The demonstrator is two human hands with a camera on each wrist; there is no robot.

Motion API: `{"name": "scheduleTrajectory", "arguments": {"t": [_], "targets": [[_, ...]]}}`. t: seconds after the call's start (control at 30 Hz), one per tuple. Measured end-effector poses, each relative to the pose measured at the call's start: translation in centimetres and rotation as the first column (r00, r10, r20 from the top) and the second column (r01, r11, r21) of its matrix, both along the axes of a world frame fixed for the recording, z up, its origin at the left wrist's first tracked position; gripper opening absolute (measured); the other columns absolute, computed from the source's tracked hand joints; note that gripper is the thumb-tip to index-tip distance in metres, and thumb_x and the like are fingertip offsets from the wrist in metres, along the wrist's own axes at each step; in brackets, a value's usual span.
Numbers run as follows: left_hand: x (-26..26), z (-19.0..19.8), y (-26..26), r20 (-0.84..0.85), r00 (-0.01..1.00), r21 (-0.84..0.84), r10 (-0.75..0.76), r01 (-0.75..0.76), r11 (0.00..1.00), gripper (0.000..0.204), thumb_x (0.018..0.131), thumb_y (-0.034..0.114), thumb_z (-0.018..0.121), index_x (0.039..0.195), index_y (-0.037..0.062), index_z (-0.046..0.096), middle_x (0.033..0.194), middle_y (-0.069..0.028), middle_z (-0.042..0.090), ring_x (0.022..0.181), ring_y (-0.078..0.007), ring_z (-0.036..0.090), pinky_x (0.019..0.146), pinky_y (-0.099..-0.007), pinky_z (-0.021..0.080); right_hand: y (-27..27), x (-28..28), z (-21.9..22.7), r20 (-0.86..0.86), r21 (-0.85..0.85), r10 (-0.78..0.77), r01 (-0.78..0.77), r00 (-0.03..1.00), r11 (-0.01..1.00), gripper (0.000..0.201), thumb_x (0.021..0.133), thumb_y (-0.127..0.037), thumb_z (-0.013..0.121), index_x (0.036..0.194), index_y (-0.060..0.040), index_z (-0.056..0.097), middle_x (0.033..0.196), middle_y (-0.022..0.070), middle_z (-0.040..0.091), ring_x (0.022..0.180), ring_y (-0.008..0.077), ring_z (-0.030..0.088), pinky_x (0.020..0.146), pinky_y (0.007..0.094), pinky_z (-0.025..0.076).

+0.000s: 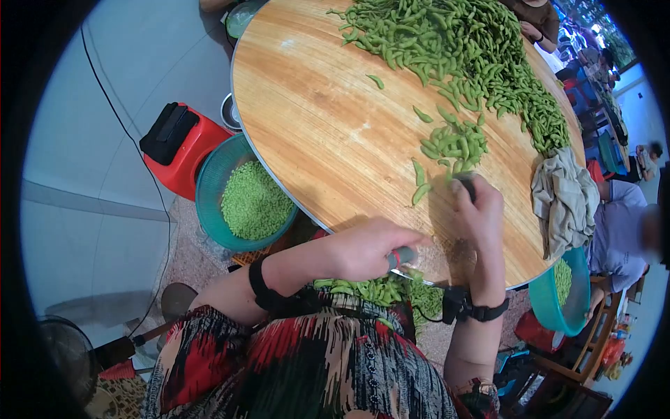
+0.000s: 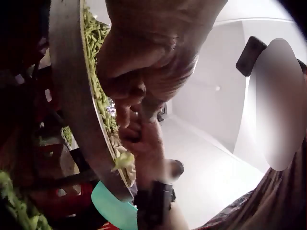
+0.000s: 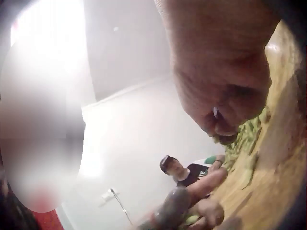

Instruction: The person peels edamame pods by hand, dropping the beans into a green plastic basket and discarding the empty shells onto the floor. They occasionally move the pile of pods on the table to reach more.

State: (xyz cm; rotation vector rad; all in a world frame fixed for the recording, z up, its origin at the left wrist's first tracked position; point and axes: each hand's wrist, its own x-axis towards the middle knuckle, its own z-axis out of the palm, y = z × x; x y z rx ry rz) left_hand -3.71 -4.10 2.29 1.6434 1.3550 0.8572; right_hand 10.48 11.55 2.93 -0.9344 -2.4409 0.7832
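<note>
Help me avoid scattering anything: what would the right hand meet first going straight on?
Probably the small cluster of green pods just beyond the right hand, though exact depth is unclear.

Beyond your right hand [image 1: 485, 213], the top edge is cutting off the heap of pods [image 1: 447, 45]; your left hand [image 1: 366, 248] is covering part of the table [image 1: 314, 146] rim.
</note>
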Motion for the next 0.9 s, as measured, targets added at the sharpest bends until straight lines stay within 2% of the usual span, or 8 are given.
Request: {"name": "scheduleTrajectory", "arguments": {"t": [0.07,0.13,0.2,0.3,0.33,0.7,0.83,0.9], "targets": [[0.3,0.4,0.4,-0.025,0.996,-0.005,0.084,-0.084,0.996,0.036,0.083,0.006,0.056,0.119,0.0083,0.054,0.081,-0.0001,0.059,0.073,-0.0086,0.055,0.069,-0.0248,0.045,-1.0,1.2,1.5,-0.138,-0.701,-0.208,0.053,0.968,0.711,0.02,0.086,-0.017,0.052,0.094,-0.0001,0.056,0.056,0.0031,0.05,0.051,0.0125,0.047,0.046,0.0253,0.035],[0.2,0.4,1.3,0.425,0.844,-0.187,0.327,-0.272,0.944,0.036,0.084,0.011,0.059,0.119,0.004,0.052,0.088,0.0009,0.06,0.075,-0.0085,0.055,0.071,-0.0228,0.045,-2.7,1.9,1.8,-0.185,-0.796,-0.227,-0.01,0.956,0.606,0.018,0.088,-0.017,0.051,0.096,-0.0019,0.056,0.056,-0.0038,0.042,0.048,0.0038,0.036,0.043,0.0192,0.027],[0.6,-1.1,2.1,0.65,0.7,-0.187,0.296,-0.229,0.955,0.034,0.085,0.016,0.06,0.115,0.0025,0.054,0.091,0.0015,0.061,0.076,-0.0072,0.054,0.069,-0.0211,0.044,-3.9,2.3,1.1,-0.337,-0.939,-0.272,-0.299,0.901,0.172,0.017,0.089,-0.017,0.05,0.096,-0.0025,0.055,0.057,-0.0031,0.044,0.046,0.0035,0.034,0.042,0.0182,0.025],[0.7,-1.2,2.5,0.9,0.28,-0.325,0.335,-0.085,0.942,0.012,0.084,0.011,0.06,0.095,0.0068,0.058,0.084,0.0018,0.058,0.072,-0.0036,0.05,0.062,-0.0161,0.038,-5.5,1.8,1.4,-0.338,-0.921,-0.23,-0.271,0.913,0.279,0.019,0.092,-0.021,0.046,0.094,-0.0031,0.052,0.058,-0.0028,0.044,0.046,0.0032,0.032,0.042,0.0175,0.024],[0.7,-1.5,2.5,0.899,0.281,-0.325,0.336,-0.085,0.942,0.012,0.084,0.011,0.06,0.095,0.0068,0.058,0.084,0.0018,0.058,0.072,-0.0036,0.05,0.062,-0.0161,0.038,-6.0,1.6,1.7,-0.312,-0.9,-0.204,-0.22,0.928,0.377,0.02,0.092,-0.023,0.045,0.093,-0.0032,0.051,0.058,-0.0027,0.044,0.046,0.0036,0.032,0.042,0.0177,0.024],[1.3,-0.6,2.8,0.674,0.596,-0.209,0.436,-0.412,0.887,0.005,0.083,0.008,0.058,0.086,0.0043,0.057,0.078,0.0018,0.055,0.074,-0.004,0.049,0.067,-0.0204,0.041,-6.5,1.9,1.6,-0.34,-0.916,-0.225,-0.268,0.913,0.297,0.021,0.094,-0.021,0.042,0.089,-0.0025,0.05,0.061,-0.0024,0.045,0.046,0.0035,0.032,0.042,0.0186,0.026],[1.4,-0.2,2.7,0.702,0.602,-0.22,0.38,-0.324,0.92,0.004,0.084,0.008,0.057,0.086,0.0047,0.058,0.08,0.0017,0.056,0.075,-0.0045,0.05,0.068,-0.021,0.042,-6.9,1.5,1.6,-0.358,-0.91,-0.282,-0.265,0.89,0.318,0.019,0.094,-0.018,0.041,0.093,-0.0022,0.051,0.06,-0.0022,0.046,0.045,0.003,0.031,0.039,0.0179,0.024],[1.3,-1.1,2.8,0.863,0.4,-0.26,0.31,-0.177,0.949,0.003,0.084,0.006,0.057,0.086,0.0051,0.059,0.08,0.0019,0.056,0.074,-0.0047,0.05,0.067,-0.0212,0.042,-6.8,1.7,1.5,-0.357,-0.913,-0.285,-0.267,0.89,0.31,0.019,0.094,-0.018,0.042,0.094,-0.0021,0.051,0.06,-0.0024,0.046,0.044,0.003,0.03,0.038,0.0178,0.023]]}}
